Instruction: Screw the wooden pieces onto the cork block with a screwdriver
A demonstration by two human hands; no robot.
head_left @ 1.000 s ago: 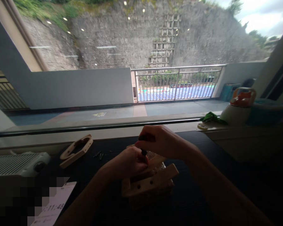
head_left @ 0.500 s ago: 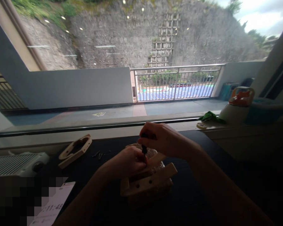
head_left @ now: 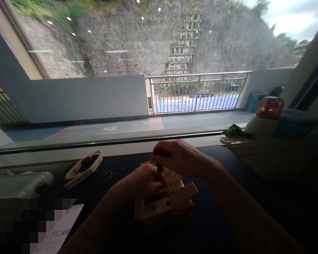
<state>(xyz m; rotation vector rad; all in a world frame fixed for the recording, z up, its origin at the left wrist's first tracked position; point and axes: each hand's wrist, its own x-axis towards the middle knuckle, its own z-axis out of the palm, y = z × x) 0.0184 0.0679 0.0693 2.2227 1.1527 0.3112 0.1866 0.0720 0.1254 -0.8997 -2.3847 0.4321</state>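
Observation:
A wooden assembly (head_left: 165,204) of stacked plywood pieces sits on the dark table (head_left: 254,211) in front of me. My left hand (head_left: 141,181) is closed on its upper left part and steadies it. My right hand (head_left: 178,158) is closed around a small black screwdriver (head_left: 159,165) that stands upright, tip down on the top of the assembly, between both hands. A loose wooden ring-shaped part (head_left: 82,168) lies at the left, and a few small screws (head_left: 110,173) lie beside it.
A white ribbed device (head_left: 18,183) lies at the left edge, a paper with a time printed on it (head_left: 59,233) at the lower left. On the sill to the right stand a white and orange bottle (head_left: 265,118), a green cloth (head_left: 234,131) and a tape roll (head_left: 224,140).
Both hands stay on the assembly. The right hand has shifted slightly on the screwdriver handle, as in turning it. The view has drifted a little.

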